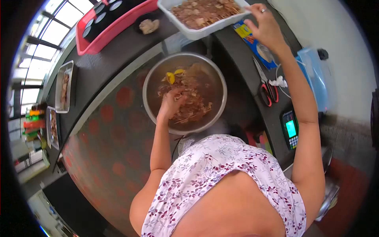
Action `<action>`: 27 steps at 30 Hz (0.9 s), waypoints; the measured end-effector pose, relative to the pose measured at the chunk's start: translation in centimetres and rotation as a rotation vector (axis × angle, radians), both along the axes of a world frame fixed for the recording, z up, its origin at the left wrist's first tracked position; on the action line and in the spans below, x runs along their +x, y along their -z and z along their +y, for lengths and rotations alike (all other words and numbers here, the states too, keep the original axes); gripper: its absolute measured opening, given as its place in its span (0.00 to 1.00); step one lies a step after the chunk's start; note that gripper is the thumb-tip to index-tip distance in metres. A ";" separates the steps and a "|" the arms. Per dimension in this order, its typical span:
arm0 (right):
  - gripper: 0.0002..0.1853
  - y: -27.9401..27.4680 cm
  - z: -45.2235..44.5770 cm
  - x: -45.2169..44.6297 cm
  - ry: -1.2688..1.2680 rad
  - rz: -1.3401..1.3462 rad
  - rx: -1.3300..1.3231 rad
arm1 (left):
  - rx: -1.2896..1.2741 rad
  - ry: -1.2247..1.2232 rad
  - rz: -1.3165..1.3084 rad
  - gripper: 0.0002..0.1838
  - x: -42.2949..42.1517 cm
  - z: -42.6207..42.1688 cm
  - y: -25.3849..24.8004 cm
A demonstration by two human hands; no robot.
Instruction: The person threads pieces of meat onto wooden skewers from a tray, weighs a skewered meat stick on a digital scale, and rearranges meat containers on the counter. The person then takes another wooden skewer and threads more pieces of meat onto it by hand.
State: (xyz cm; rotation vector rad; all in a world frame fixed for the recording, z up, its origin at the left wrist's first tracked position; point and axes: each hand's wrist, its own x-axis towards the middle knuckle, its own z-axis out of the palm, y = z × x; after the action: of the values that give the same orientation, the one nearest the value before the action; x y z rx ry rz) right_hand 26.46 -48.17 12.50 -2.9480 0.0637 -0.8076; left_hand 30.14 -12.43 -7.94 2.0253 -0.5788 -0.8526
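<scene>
A large steel bowl (223,93) holds thin brown meat (191,104) in liquid, with stick ends poking out and yellow citrus pieces (170,77) on top. Into the meat reaches my left hand (172,103), its fingers apart and their tips partly hidden. At the right end of a white tray (195,34) is my right hand (265,27), thumb and fingers apart, fingertips blurred over the rim. Skewered meat (203,14) fills that tray. Below my right hand, a blue and yellow packet (256,44) lies on the dark counter (233,51).
Red-handled scissors (265,85) and a device with a lit screen (291,128) lie under my right arm. A pink basin (114,33) with dark containers stands at the back left, beside a small black bowl (147,24). Metal trays (64,87) sit along the left counter.
</scene>
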 end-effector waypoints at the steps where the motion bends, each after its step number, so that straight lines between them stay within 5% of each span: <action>1: 0.19 0.3 0.1 -2.0 0.034 -0.004 -0.002 | 0.143 0.033 -0.230 0.23 -0.6 -0.4 1.9; 2: 0.19 0.8 0.3 -4.0 0.026 0.051 0.036 | 0.277 0.064 -0.468 0.24 -1.0 -0.7 3.5; 6: 0.19 0.5 1.7 -12.2 0.100 0.189 0.169 | 0.357 0.152 -0.375 0.26 0.2 0.0 8.9; 8: 0.19 -0.3 3.2 -15.7 0.140 0.303 0.311 | 0.267 0.249 -0.553 0.25 1.5 0.5 12.0; 11: 0.18 -0.2 5.4 -19.6 0.160 0.367 0.502 | 0.068 0.090 -0.418 0.20 0.3 -1.9 4.4; 14: 0.18 1.7 7.8 -21.5 0.132 0.369 0.578 | -0.059 0.020 -0.491 0.16 -1.0 -4.4 2.0; 19: 0.18 7.8 12.5 -22.2 0.122 0.431 0.802 | -0.095 0.242 -0.325 0.14 -4.3 -6.4 4.5; 22: 0.19 13.2 15.3 -22.3 0.170 0.374 0.842 | -0.224 0.340 -0.657 0.15 -4.4 -6.7 10.0; 24: 0.22 17.0 16.7 -22.3 0.199 0.370 0.924 | 0.087 0.370 -0.599 0.18 -3.7 -4.9 11.2; 27: 0.28 19.5 18.2 -22.3 0.372 0.432 0.929 | 0.080 0.112 -0.722 0.18 -4.7 -0.7 4.2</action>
State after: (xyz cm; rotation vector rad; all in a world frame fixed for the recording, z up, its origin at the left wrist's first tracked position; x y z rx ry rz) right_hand 4.21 -29.93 -6.98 -2.1545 0.7893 -0.0657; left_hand 25.47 -13.14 -12.10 2.3778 -1.0698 -0.1747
